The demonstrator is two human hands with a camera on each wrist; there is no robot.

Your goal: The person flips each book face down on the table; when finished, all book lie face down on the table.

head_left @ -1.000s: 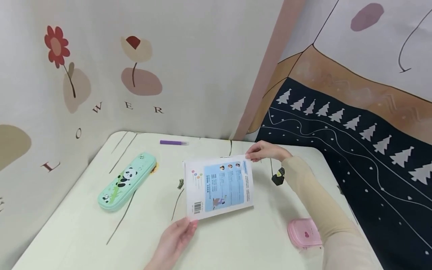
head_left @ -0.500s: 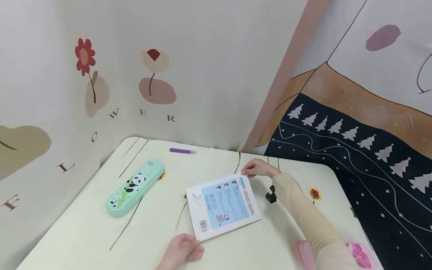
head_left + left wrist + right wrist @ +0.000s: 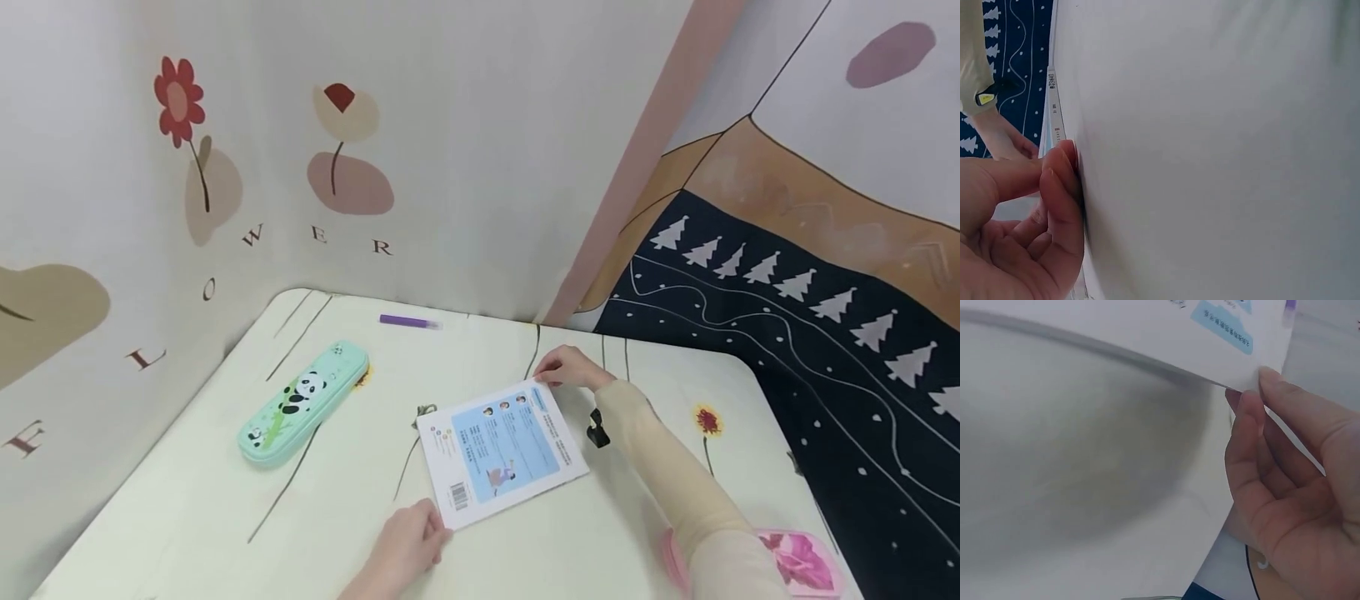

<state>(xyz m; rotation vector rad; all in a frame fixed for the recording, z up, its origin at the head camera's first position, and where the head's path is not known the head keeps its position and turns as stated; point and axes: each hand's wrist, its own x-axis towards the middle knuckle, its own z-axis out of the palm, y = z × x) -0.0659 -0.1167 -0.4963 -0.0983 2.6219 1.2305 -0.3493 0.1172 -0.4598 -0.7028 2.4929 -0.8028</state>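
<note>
A white booklet [image 3: 504, 454] with a blue printed panel and a barcode sits low over the pale table [image 3: 187, 517], back cover up. My left hand [image 3: 435, 532] pinches its near left corner, thumb on top. In the left wrist view the left hand [image 3: 1060, 181] grips the edge of the white booklet [image 3: 1210, 150], which fills the frame. My right hand [image 3: 546, 379] pinches the far right corner. The right wrist view shows that right hand [image 3: 1250, 394] holding the booklet [image 3: 1147, 325] slightly off the table, with a shadow beneath.
A mint panda pencil case [image 3: 303, 402] lies left of the booklet. A purple pen [image 3: 408, 321] rests near the wall at the back. A pink box [image 3: 795, 562] sits at the near right by my sleeve. Printed fabric hangs behind and to the right.
The booklet has come down from a raised tilt to nearly flat on the table. Both hands have lowered with it and kept their corners.
</note>
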